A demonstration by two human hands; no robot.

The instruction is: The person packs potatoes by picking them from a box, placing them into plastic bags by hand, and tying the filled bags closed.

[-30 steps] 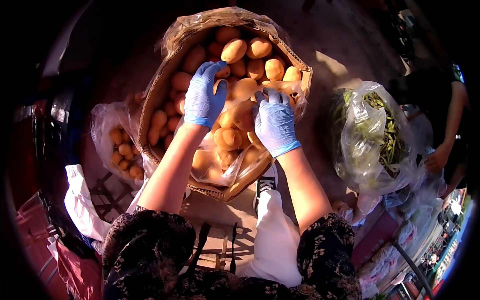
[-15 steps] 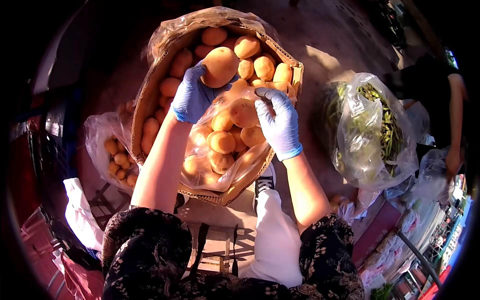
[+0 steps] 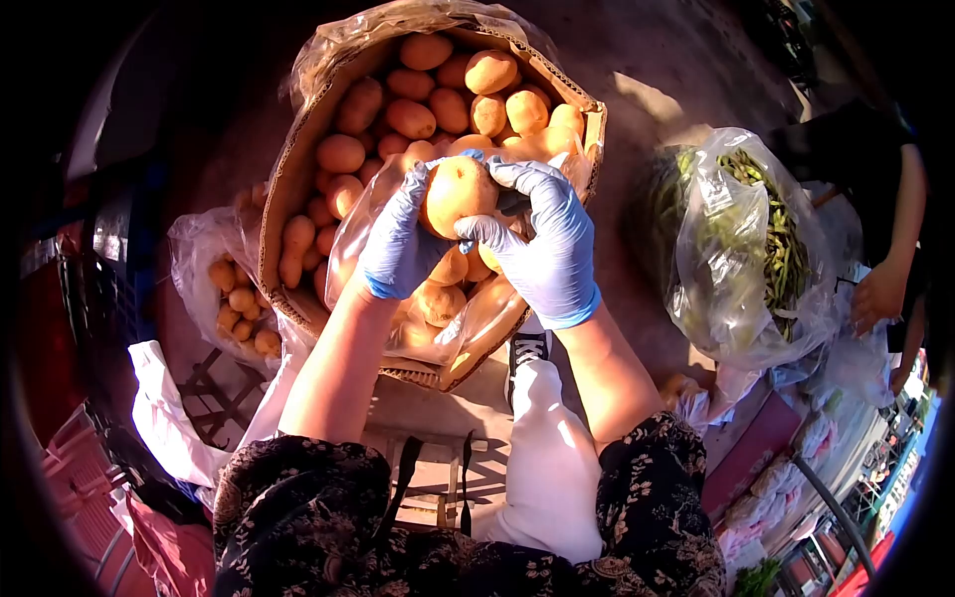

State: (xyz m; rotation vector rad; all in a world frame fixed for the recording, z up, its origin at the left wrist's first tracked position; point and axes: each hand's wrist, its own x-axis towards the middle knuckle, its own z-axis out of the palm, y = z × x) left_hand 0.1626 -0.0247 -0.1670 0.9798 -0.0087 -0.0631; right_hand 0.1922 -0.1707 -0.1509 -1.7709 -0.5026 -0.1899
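A large potato [image 3: 458, 197] is held up between my two blue-gloved hands, over the box. My left hand [image 3: 398, 244] closes round its left side. My right hand [image 3: 545, 244] is closed on its right side, with the thumb at its lower edge and the fingertips at the upper right. Below them lies a clear plastic bag [image 3: 348, 239] with several potatoes in it, partly hidden by my hands. The bag rests in the near part of a cardboard box [image 3: 274, 239], and loose potatoes [image 3: 410, 119] fill the far part.
On the left sits another clear bag with small potatoes [image 3: 242, 300]. To the right stands a big clear bag of green bean pods [image 3: 781, 254]. Another person's hand [image 3: 877, 297] is beside it. A low wooden stool [image 3: 423, 483] lies below, near my shoe [image 3: 527, 348].
My left hand has brought the potato down towards me, above the bag. My right hand has moved left from the bag's edge and taken hold of the same potato.
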